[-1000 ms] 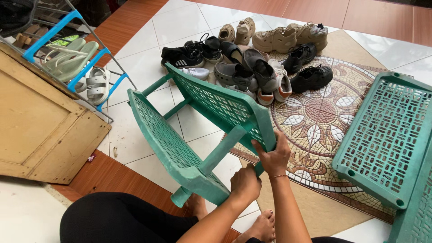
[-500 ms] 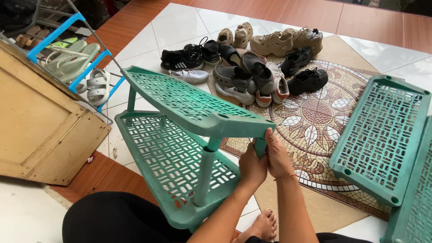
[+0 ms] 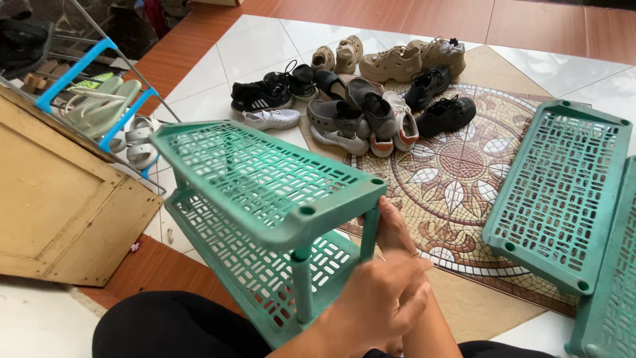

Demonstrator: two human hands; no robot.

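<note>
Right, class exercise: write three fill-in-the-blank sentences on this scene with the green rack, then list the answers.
1. The green plastic rack has ____ tiers joined by posts.
2. The shoes lie partly on a patterned ____.
3. The right hand touches a corner ____ of the rack.

Missing words: two; mat; post

Green two-tier plastic rack (image 3: 265, 192), standing upright on the floor.

Its two perforated lattice shelves are joined by round corner posts; the near right post meets a socket in the upper shelf's corner. The rack stands just left of the patterned round mat (image 3: 464, 179), its near corner over the mat's edge.
</note>
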